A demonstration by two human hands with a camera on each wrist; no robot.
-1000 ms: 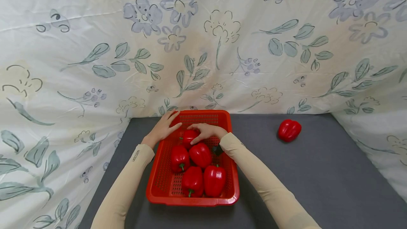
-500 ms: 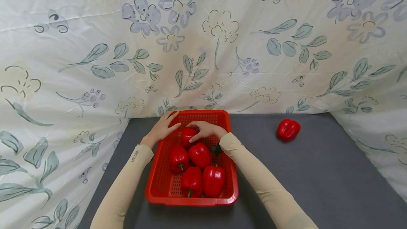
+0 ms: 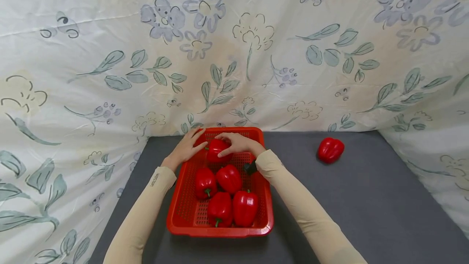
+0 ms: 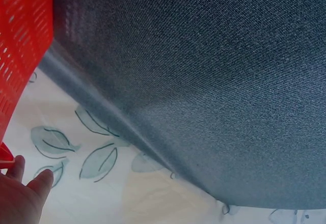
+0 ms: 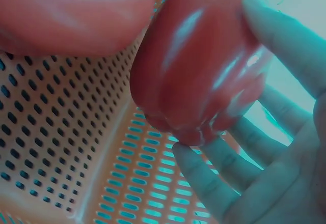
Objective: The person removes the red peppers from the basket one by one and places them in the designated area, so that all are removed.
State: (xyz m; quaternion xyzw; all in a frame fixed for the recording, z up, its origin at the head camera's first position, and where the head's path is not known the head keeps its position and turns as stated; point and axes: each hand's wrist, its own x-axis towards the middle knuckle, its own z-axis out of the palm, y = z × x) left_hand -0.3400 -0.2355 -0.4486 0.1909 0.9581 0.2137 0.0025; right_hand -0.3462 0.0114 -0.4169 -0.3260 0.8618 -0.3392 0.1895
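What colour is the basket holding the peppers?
Red, perforated plastic basket; clearest in the head view.

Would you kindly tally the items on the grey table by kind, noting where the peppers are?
Red peppers in the basket: 4, e.g.
Red pepper held by the right hand: 1
Red pepper loose on the table: 1
Red basket: 1
Total: 7

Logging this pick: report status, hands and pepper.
Right hand grips pepper above the basket. Left hand rests on basket's far-left rim. Nothing blocking.
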